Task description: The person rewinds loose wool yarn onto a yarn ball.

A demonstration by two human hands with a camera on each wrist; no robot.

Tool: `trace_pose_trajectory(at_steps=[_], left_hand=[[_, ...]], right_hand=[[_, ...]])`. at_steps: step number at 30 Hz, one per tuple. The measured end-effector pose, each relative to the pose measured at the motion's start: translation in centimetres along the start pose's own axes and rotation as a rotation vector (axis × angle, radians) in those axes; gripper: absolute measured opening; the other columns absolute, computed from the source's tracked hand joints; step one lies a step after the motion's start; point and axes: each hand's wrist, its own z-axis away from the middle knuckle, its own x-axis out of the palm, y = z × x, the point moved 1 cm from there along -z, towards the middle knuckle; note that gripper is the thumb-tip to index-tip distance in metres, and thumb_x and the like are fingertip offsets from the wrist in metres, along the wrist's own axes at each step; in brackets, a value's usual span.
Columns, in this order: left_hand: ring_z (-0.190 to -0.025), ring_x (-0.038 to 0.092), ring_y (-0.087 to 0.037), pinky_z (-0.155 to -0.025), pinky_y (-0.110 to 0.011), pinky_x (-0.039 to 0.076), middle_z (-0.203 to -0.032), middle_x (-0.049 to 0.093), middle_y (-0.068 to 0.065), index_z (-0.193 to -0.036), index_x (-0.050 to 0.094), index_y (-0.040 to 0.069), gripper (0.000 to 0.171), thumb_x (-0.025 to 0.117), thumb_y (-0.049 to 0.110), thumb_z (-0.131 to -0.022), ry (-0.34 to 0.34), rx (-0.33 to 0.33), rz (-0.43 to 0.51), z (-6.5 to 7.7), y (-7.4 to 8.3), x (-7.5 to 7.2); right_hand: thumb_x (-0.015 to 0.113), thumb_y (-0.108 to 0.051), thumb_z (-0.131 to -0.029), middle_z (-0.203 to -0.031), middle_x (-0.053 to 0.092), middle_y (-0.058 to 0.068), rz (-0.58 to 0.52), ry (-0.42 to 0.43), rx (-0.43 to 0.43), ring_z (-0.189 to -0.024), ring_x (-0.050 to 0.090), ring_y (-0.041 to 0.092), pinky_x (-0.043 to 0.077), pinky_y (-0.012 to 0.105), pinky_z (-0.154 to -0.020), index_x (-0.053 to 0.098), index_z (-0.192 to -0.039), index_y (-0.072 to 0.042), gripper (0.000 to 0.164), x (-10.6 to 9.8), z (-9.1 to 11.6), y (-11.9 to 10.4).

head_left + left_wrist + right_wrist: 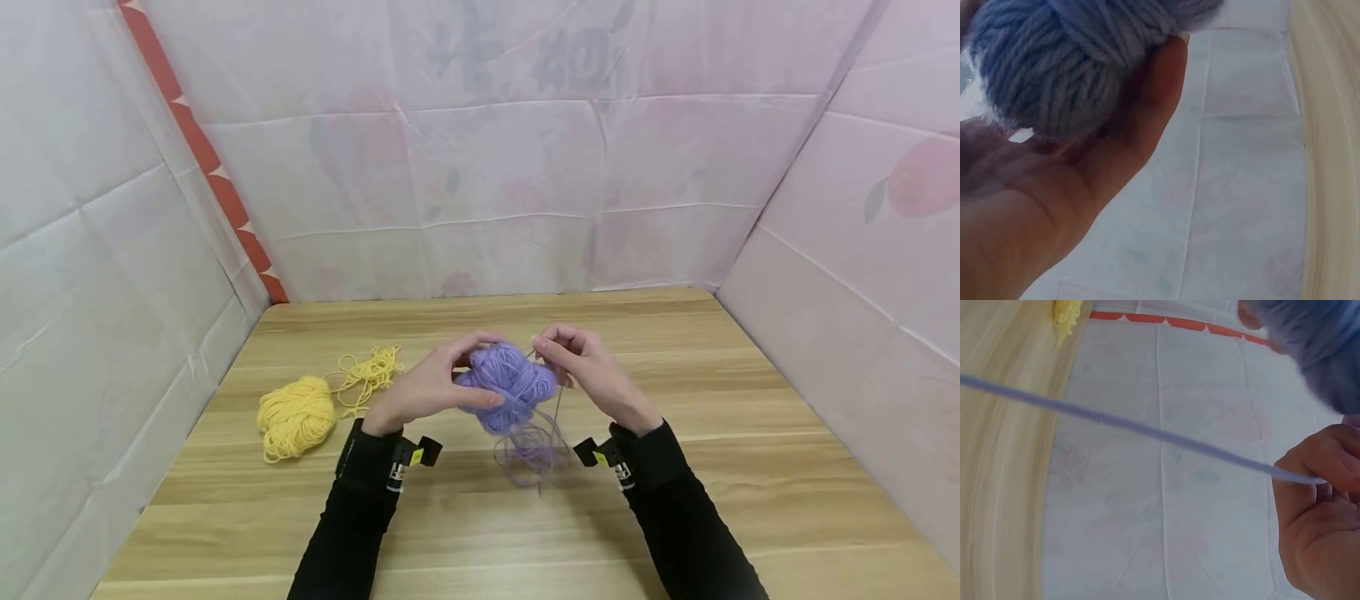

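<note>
My left hand (431,385) grips a ball of purple yarn (510,379), thumb across its front and fingers behind it. The wound strands (1054,69) fill the top of the left wrist view above the palm. To the right of the ball, my right hand (592,367) pinches a purple strand (1166,435) between thumb and curled fingers. That strand stretches taut across the right wrist view. Loose purple loops (528,454) hang below the ball, close over the table.
On the left of the wooden table (480,542) lies a ball of yellow yarn (297,418), with a loose tangle of yellow yarn (375,371) beside it. Pale patterned sheets (495,167) wall the table at the back and both sides. A red scalloped strip (202,150) runs down the left corner.
</note>
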Motion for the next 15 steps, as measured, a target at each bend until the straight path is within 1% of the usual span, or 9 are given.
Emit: trace_pose_trajectory(at_steps=[3,5,8,11,15], left_hand=[[-0.114,0.055,-0.025,-0.085,-0.037,0.056,-0.126,0.054,-0.007,-0.135,0.047,0.026,0.061,0.076,0.020,-0.081,0.053,-0.014,-0.066,-0.2,-0.1,0.0],[-0.113,0.056,-0.025,-0.084,-0.036,0.057,-0.124,0.056,-0.007,-0.134,0.047,0.023,0.060,0.076,0.020,-0.081,0.087,-0.011,-0.100,-0.3,-0.2,-0.1],[-0.110,0.057,-0.025,-0.080,-0.035,0.058,-0.121,0.057,-0.008,-0.131,0.048,0.021,0.058,0.077,0.018,-0.080,0.135,-0.010,-0.118,-0.4,-0.2,-0.2],[-0.106,0.058,-0.024,-0.076,-0.034,0.058,-0.118,0.059,-0.009,-0.129,0.049,0.020,0.057,0.077,0.019,-0.080,0.193,-0.011,-0.133,-0.5,-0.3,-0.2],[-0.102,0.059,-0.025,-0.074,-0.033,0.058,-0.116,0.060,-0.010,-0.129,0.048,0.018,0.057,0.078,0.022,-0.080,0.288,-0.023,-0.139,-0.6,-0.4,-0.3]], right_hand=[[0.054,-0.024,-0.100,-0.067,0.052,-0.006,-0.026,0.009,-0.024,-0.054,0.042,0.008,0.033,0.029,-0.048,0.060,-0.097,-0.004,0.021,0.1,0.1,-0.3],[0.053,-0.024,-0.100,-0.067,0.053,-0.006,-0.028,0.005,-0.036,-0.055,0.041,0.008,0.032,0.030,-0.048,0.061,-0.099,-0.005,0.021,0.1,0.2,-0.4],[0.054,-0.024,-0.100,-0.067,0.052,-0.006,-0.020,-0.004,-0.052,-0.054,0.040,0.009,0.030,0.031,-0.048,0.063,-0.101,-0.006,0.020,0.2,0.4,-0.7],[0.054,-0.023,-0.100,-0.066,0.050,-0.005,-0.013,-0.010,-0.069,-0.054,0.038,0.011,0.029,0.032,-0.048,0.063,-0.103,-0.004,0.022,0.4,0.6,-1.0],[0.053,-0.022,-0.100,-0.066,0.046,-0.004,0.008,-0.023,-0.091,-0.053,0.035,0.014,0.028,0.032,-0.047,0.063,-0.106,-0.001,0.025,0.7,0.8,-1.2]])
